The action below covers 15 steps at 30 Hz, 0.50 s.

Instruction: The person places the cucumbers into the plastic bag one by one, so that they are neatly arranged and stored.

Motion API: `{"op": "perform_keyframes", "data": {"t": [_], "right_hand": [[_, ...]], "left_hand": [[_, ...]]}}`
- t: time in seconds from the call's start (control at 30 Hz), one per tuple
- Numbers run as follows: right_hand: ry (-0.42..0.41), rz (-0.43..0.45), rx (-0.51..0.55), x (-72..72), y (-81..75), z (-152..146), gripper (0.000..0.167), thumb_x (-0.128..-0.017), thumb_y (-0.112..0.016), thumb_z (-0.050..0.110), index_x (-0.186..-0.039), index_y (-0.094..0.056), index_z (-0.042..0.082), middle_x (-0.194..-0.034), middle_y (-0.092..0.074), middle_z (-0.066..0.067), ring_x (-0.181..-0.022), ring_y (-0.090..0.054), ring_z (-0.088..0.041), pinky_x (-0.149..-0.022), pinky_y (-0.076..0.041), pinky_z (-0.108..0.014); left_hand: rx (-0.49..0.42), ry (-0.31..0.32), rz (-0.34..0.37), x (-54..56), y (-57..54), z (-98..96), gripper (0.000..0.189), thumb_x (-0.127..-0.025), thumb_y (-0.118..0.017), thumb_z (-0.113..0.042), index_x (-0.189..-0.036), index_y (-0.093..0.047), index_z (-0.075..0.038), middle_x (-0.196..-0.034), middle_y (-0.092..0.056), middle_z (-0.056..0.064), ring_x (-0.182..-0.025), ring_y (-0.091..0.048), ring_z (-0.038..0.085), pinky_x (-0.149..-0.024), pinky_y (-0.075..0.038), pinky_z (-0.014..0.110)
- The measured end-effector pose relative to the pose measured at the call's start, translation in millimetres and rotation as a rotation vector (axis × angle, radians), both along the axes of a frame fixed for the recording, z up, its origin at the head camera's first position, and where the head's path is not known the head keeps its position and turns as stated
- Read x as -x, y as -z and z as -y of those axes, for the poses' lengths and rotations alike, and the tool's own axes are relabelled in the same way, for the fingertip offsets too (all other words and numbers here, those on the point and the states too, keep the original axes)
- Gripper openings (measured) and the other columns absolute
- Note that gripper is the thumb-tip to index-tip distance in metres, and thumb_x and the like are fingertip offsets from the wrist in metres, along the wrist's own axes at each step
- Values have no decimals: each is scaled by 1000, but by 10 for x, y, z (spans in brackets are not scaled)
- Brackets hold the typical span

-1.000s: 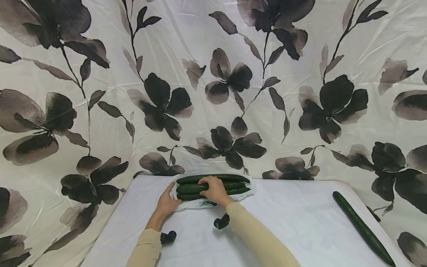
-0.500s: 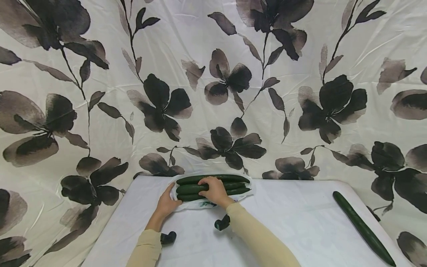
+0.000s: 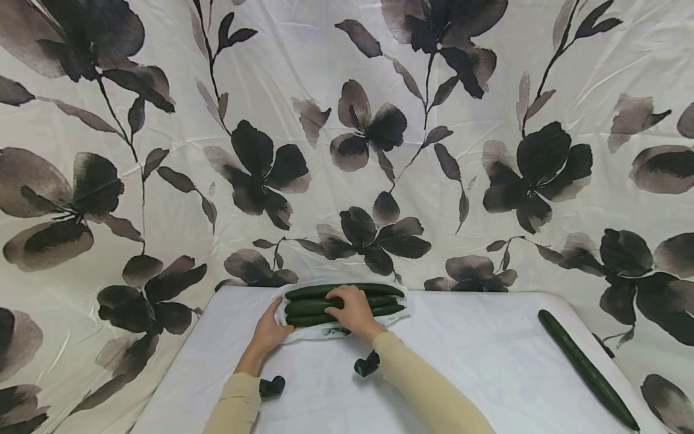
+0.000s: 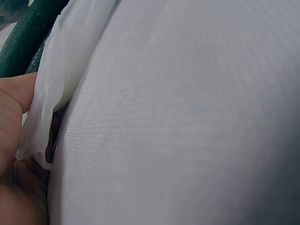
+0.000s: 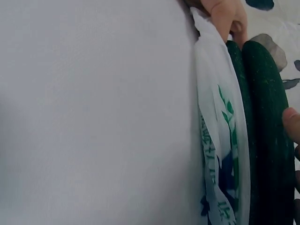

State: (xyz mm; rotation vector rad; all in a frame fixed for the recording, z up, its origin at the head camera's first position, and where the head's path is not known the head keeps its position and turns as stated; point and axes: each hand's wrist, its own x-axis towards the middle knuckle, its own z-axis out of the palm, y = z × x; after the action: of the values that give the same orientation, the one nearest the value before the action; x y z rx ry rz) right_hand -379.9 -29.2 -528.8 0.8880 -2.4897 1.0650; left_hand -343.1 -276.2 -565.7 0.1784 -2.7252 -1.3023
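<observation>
Several dark green cucumbers (image 3: 309,306) lie side by side in a white plastic bag (image 3: 309,333) near the table's far edge, with the bag's mouth spread around them. At the bag's left end my left hand (image 3: 270,330) holds its edge; the left wrist view shows the plastic (image 4: 51,70) between thumb and fingers. My right hand (image 3: 353,310) reaches over the row from the front and grips the middle cucumber, thumb on the near side, fingers on the far side. In the right wrist view the thumb (image 5: 293,123) presses a cucumber (image 5: 269,122). Part of the row is hidden under this hand.
A single cucumber (image 3: 590,371) lies slanted along the right side of the white-covered table (image 3: 461,349). Floral cloth (image 3: 455,181) hangs right behind the far edge. Small black wrist-worn devices (image 3: 272,386) sit beneath both forearms.
My right hand has shifted slightly to the right along the cucumbers. The left hand keeps its place at the bag's end. The head view has turned very slightly.
</observation>
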Motion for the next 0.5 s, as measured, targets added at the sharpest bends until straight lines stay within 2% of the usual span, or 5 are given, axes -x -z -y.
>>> {"op": "perform_keyframes", "data": {"t": [0.23,0.33,0.5], "right_hand": [[8,-98,103,-2,2,-215,18,-86,-75,20,-101,-73,10,-98,-68,5,-100,-60,-17,-92,-44,-42],[6,-133,137,-16,-8,-309,13,-85,-76,19,-94,-74,11,-92,-68,7,-94,-60,-15,-89,-46,-40],[-4,-169,150,-65,-49,-454,6,-84,-76,21,-89,-73,19,-89,-66,12,-90,-59,-10,-87,-47,-35]], "left_hand": [[-10,4,10,21,29,-9,88,-74,-69,-6,-152,-27,-4,-149,-35,27,-136,-30,47,-107,-28,59],[-2,9,6,19,25,-9,88,-74,-69,-6,-152,-27,-4,-148,-35,28,-135,-31,47,-107,-29,59],[-2,13,-2,0,0,1,88,-74,-68,-6,-151,-27,-2,-148,-35,29,-135,-31,48,-106,-29,59]]}}
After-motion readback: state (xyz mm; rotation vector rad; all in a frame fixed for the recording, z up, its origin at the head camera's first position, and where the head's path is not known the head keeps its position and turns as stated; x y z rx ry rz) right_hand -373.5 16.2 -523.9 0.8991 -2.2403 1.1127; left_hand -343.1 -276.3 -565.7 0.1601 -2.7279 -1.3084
